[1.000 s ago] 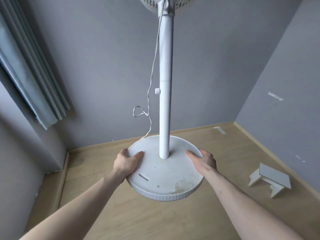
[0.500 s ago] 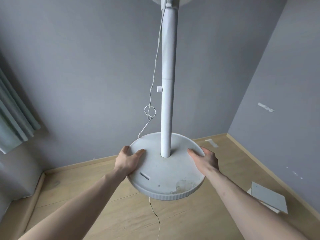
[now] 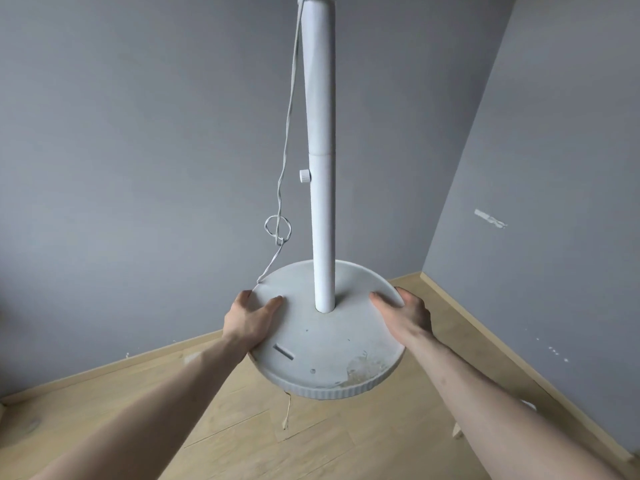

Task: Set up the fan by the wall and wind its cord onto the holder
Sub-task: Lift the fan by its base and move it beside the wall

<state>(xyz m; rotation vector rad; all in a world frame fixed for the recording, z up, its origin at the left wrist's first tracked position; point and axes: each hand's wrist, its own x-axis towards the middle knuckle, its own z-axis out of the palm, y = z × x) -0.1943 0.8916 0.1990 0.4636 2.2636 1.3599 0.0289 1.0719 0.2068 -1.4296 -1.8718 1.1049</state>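
Two hands grip the round white fan base (image 3: 325, 344) from opposite sides. The left hand (image 3: 247, 318) clasps the base's left rim, thumb lying on top and fingers curled over the edge; the right hand (image 3: 403, 315) holds the right rim the same way. Held so, the base appears to hang clear of the wooden floor (image 3: 242, 427), its ribbed near edge tipped toward the camera. From the base's centre the white pole (image 3: 322, 168) rises out of the top of the view, a small knob (image 3: 304, 176) on its left side. Left of the pole the thin cord (image 3: 287, 133) hangs down, loops into a loose knot just above the base, and passes behind the base's left rim. Beyond the base stand grey walls (image 3: 138, 133).
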